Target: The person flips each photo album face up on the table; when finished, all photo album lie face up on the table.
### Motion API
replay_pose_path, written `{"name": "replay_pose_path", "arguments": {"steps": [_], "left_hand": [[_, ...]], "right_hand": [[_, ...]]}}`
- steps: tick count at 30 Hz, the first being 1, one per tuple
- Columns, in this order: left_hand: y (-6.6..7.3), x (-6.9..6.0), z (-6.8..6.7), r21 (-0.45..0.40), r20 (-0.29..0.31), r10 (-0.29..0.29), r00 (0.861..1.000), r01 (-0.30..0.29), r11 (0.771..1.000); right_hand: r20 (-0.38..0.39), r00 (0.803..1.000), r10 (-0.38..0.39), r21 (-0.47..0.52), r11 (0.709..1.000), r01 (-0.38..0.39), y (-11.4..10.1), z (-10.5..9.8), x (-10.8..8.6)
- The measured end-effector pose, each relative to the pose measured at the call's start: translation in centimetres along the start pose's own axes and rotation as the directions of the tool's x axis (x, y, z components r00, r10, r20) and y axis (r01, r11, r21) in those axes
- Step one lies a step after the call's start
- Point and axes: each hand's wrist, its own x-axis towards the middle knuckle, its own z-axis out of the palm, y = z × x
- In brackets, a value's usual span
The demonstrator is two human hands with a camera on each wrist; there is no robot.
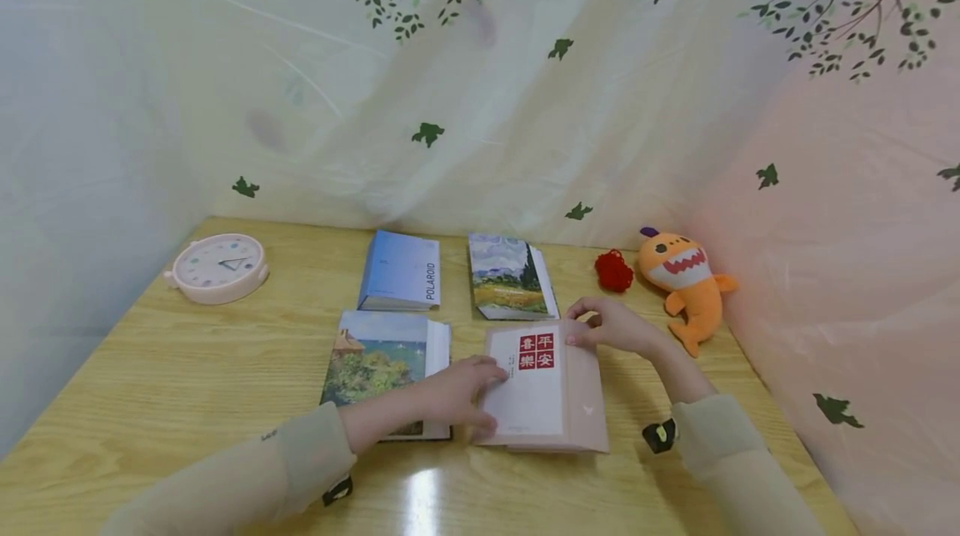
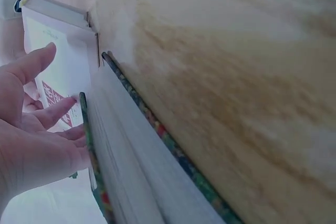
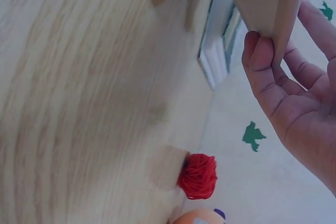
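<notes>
A pale pink book (image 1: 585,411) with red square characters on its white cover panel lies at the front, right of centre. My right hand (image 1: 611,328) holds its upper right corner; in the right wrist view the fingers (image 3: 262,59) pinch the cover's corner. At the book's left edge is my left hand (image 1: 456,390), thumb and fingers spread. The left wrist view shows these fingers extended near the pink book (image 2: 68,51); whether they touch it I cannot tell. Under the left forearm lies a book with a seaside garden painting (image 1: 375,373).
Behind lie a blue Polaroid book (image 1: 401,269) and a book with a wheat field painting (image 1: 502,278). A pink round clock (image 1: 221,268) stands at the far left. Red yarn (image 1: 614,271) and an orange shark plush (image 1: 693,294) are at the right, near the curtain (image 1: 450,177).
</notes>
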Motion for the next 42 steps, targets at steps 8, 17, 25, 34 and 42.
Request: {"name": "replay_pose_path", "arguments": {"steps": [8, 17, 25, 34, 42], "left_hand": [[-0.2, 0.1, -0.4, -0.086, 0.009, 0.002, 1.000, -0.002, 0.996], [-0.1, 0.2, -1.1, -0.160, 0.004, 0.142, 0.990, -0.140, 0.977], [0.5, 0.2, -2.2, -0.276, -0.026, 0.217, 0.976, -0.215, 0.937], [1.0, 0.1, -2.9, -0.344, -0.041, 0.166, 0.985, -0.170, 0.924], [0.7, -0.1, -3.5, -0.424, -0.089, 0.157, 0.984, -0.180, 0.887]], "right_hand": [[-0.028, 1.000, -0.013, 0.033, 0.999, 0.014, -0.9, -0.2, -0.6], [-0.086, 0.996, -0.021, 0.110, 0.993, 0.030, -2.2, -0.5, -1.3], [-0.121, 0.990, -0.067, 0.177, 0.980, 0.088, -3.2, -0.5, -1.7], [-0.134, 0.990, -0.040, 0.300, 0.951, 0.079, -4.3, 0.1, -2.3], [-0.167, 0.979, -0.121, 0.369, 0.913, 0.176, -4.9, 1.1, -2.4]]}}
